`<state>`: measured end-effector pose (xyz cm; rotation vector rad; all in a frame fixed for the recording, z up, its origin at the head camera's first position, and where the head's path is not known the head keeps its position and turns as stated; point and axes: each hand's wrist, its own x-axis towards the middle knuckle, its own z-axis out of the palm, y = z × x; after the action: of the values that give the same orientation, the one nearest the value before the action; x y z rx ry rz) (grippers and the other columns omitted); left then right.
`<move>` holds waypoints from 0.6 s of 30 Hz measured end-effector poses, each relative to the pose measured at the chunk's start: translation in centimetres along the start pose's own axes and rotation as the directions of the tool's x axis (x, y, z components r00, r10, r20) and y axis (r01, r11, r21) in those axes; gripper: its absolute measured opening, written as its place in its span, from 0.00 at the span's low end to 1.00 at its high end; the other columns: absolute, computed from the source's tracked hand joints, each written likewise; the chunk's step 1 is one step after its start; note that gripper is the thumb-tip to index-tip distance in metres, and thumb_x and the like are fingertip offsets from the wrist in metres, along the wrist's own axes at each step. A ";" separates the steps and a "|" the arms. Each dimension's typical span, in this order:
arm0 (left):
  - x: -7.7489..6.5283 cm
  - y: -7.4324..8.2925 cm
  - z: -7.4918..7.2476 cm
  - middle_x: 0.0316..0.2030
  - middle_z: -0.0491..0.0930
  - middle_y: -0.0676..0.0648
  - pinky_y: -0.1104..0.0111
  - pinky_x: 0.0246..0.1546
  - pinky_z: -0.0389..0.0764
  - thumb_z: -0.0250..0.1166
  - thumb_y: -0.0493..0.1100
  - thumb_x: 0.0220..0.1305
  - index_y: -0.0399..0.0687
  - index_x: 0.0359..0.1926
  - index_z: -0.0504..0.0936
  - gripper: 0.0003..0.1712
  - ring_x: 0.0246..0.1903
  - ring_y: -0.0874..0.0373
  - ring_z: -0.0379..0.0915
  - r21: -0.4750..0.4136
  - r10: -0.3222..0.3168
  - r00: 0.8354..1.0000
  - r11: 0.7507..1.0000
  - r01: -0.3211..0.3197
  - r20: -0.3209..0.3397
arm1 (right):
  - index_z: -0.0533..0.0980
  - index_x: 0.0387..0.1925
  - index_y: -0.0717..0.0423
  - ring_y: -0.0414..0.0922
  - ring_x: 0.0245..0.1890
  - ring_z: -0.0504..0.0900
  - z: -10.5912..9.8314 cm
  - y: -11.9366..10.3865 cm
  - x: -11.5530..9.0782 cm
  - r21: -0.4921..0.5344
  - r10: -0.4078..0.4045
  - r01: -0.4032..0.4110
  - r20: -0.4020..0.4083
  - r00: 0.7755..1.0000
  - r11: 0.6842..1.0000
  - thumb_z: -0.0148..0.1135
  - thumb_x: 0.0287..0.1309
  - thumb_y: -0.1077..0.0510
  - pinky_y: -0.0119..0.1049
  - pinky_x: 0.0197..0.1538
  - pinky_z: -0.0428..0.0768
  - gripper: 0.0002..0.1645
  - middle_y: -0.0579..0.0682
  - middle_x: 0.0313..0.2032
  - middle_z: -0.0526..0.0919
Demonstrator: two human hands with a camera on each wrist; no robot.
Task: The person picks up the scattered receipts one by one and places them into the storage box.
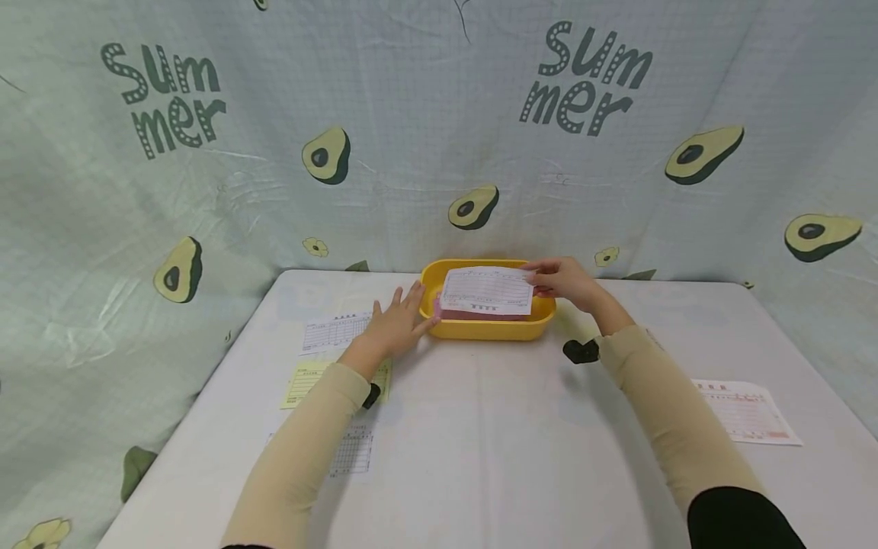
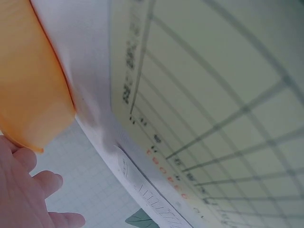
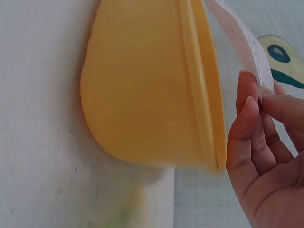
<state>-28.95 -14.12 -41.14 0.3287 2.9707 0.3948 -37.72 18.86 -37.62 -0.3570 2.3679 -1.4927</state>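
A yellow plastic basin (image 1: pixel 490 331) stands at the far side of the white table. My right hand (image 1: pixel 565 284) pinches a white printed form slip (image 1: pixel 485 290) by its right edge, above the basin. In the right wrist view, thumb and fingertips close on the slip (image 3: pixel 249 45) beside the basin's rim (image 3: pixel 194 85). Pinkish paper (image 1: pixel 473 315) shows below the slip, inside the basin. My left hand (image 1: pixel 394 326) has its fingers spread at the basin's left end. In the left wrist view, its fingers touch the basin's rim (image 2: pixel 35 150).
On the left lie a white form (image 1: pixel 329 335), a yellow form (image 1: pixel 302 383) and another white gridded form (image 1: pixel 353 450), partly under the left arm. A red-printed form (image 1: pixel 744 412) lies at right. Behind the table hangs an avocado-print curtain (image 1: pixel 411 114).
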 end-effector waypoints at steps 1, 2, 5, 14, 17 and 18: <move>0.0 0.0 0.0 0.82 0.37 0.45 0.32 0.71 0.38 0.44 0.68 0.78 0.45 0.83 0.40 0.48 0.79 0.39 0.32 0.000 0.000 1.000 1.000 0.000 0.000 | 0.74 0.66 0.66 0.47 0.40 0.81 0.2 0.0 0.1 -0.005 0.005 -0.005 0.000 1.000 1.000 0.58 0.75 0.60 0.29 0.45 0.83 0.23 0.63 0.55 0.79; 0.0 0.0 0.0 0.82 0.37 0.45 0.32 0.71 0.37 0.44 0.68 0.78 0.45 0.83 0.40 0.48 0.79 0.39 0.32 0.000 0.000 1.000 1.000 0.000 0.002 | 0.74 0.66 0.65 0.48 0.41 0.81 0.4 0.0 0.3 -0.009 0.009 -0.009 0.001 1.000 1.000 0.58 0.75 0.60 0.29 0.45 0.83 0.23 0.63 0.55 0.79; 0.0 0.0 0.0 0.82 0.37 0.46 0.32 0.71 0.38 0.43 0.69 0.78 0.45 0.83 0.39 0.49 0.79 0.39 0.31 0.003 -0.001 1.000 1.000 0.001 0.003 | 0.75 0.66 0.64 0.50 0.42 0.80 0.8 0.0 0.8 -0.031 0.014 -0.014 0.004 1.000 0.999 0.58 0.75 0.60 0.29 0.45 0.83 0.23 0.64 0.56 0.79; 0.0 0.0 0.0 0.82 0.37 0.46 0.32 0.71 0.39 0.43 0.68 0.78 0.45 0.83 0.40 0.48 0.79 0.39 0.32 0.010 0.001 1.000 1.000 -0.001 0.001 | 0.76 0.64 0.66 0.52 0.42 0.81 1.6 0.1 1.7 -0.105 -0.013 0.016 0.022 1.000 0.994 0.58 0.75 0.61 0.33 0.49 0.84 0.22 0.64 0.53 0.79; -0.1 0.1 -0.1 0.82 0.37 0.46 0.32 0.71 0.38 0.44 0.68 0.78 0.45 0.83 0.40 0.48 0.79 0.39 0.32 0.003 -0.002 1.000 1.000 0.002 0.000 | 0.77 0.64 0.65 0.54 0.44 0.81 2.0 0.1 2.0 -0.143 -0.021 0.023 0.017 1.000 0.990 0.57 0.75 0.61 0.39 0.54 0.83 0.21 0.63 0.53 0.79; -0.1 0.1 -0.1 0.82 0.37 0.46 0.32 0.71 0.38 0.44 0.68 0.78 0.45 0.83 0.40 0.48 0.79 0.39 0.32 -0.001 -0.003 1.000 1.000 0.003 0.002 | 0.77 0.64 0.65 0.55 0.45 0.81 2.2 0.1 2.0 -0.159 -0.025 0.027 0.015 1.000 0.987 0.57 0.75 0.61 0.41 0.55 0.83 0.21 0.63 0.53 0.79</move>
<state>-28.89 -14.09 -41.00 0.3246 2.9690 0.3948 -38.74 16.34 -38.81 -0.4357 2.4882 -1.3112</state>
